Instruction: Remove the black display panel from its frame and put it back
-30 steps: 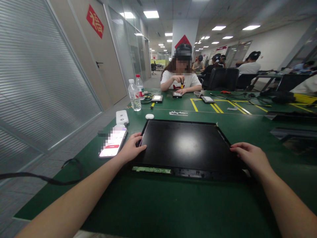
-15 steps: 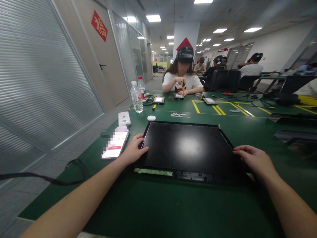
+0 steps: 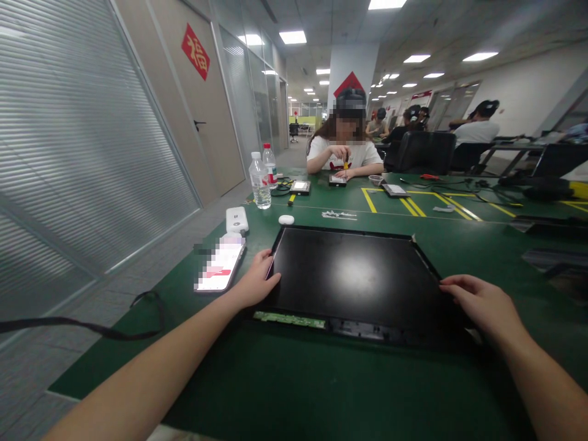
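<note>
A flat black display panel (image 3: 349, 275) in a thin dark frame lies in front of me, with a bright reflection at its middle. Along its near edge runs a green circuit board strip (image 3: 290, 320). My left hand (image 3: 258, 278) grips the panel's left edge, thumb on top and fingers over the side. At the right edge, my right hand (image 3: 482, 303) pinches the frame between thumb and fingers. Part of the near right corner is in shadow, and a small pale tab shows there.
Left of the panel lie a lit phone (image 3: 220, 263), a white power bank (image 3: 236, 220) and a small white case (image 3: 286, 219). Water bottles (image 3: 261, 184) stand farther back. Across the green table (image 3: 294, 373), a person (image 3: 344, 150) holds a screwdriver over a hard drive (image 3: 337, 180).
The whole view has shifted slightly, so things appear a little farther right. Both hands keep their places on the panel's edges.
</note>
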{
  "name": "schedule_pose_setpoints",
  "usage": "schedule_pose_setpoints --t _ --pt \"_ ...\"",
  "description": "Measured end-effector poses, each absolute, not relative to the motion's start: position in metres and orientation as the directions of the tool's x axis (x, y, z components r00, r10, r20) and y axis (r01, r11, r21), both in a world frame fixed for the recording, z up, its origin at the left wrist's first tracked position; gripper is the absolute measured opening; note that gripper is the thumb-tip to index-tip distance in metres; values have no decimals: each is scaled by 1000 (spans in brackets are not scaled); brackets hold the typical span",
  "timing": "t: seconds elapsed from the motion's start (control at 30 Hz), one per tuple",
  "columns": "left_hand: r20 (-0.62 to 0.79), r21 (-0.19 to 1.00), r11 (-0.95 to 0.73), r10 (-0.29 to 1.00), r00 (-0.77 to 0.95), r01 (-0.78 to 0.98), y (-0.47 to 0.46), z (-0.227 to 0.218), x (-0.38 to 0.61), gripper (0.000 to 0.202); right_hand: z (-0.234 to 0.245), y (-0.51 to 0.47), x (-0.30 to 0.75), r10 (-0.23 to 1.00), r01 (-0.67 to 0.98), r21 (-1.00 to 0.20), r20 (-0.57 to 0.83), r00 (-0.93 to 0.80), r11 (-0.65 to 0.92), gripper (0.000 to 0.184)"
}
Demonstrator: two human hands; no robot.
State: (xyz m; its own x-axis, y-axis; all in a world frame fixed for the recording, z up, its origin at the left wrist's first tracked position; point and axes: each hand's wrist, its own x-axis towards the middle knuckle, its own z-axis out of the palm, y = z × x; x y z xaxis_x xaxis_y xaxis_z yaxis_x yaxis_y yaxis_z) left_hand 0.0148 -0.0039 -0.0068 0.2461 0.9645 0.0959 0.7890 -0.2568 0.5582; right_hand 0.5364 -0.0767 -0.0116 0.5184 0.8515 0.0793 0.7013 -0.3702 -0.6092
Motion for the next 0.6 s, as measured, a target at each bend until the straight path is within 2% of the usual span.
schedule_pose_setpoints --t 0.2,0.37,0.47,0.6 --pt "90 528 -330 938 335 782 -9 6 8 63 -12 -79 537 848 637 -682 47 528 -359 33" --pt "43 475 -449 871 490 757 -14 21 2 61 -20 -77 543 861 677 -666 103 498 -312 34" --pt "12 500 -512 811 585 699 -16 29 -1 54 -23 -76 545 859 693 -650 120 498 -311 35" --pt "-45 518 -522 774 632 677 -19 37 -2 56 -25 -76 543 844 701 -632 134 519 -331 33"
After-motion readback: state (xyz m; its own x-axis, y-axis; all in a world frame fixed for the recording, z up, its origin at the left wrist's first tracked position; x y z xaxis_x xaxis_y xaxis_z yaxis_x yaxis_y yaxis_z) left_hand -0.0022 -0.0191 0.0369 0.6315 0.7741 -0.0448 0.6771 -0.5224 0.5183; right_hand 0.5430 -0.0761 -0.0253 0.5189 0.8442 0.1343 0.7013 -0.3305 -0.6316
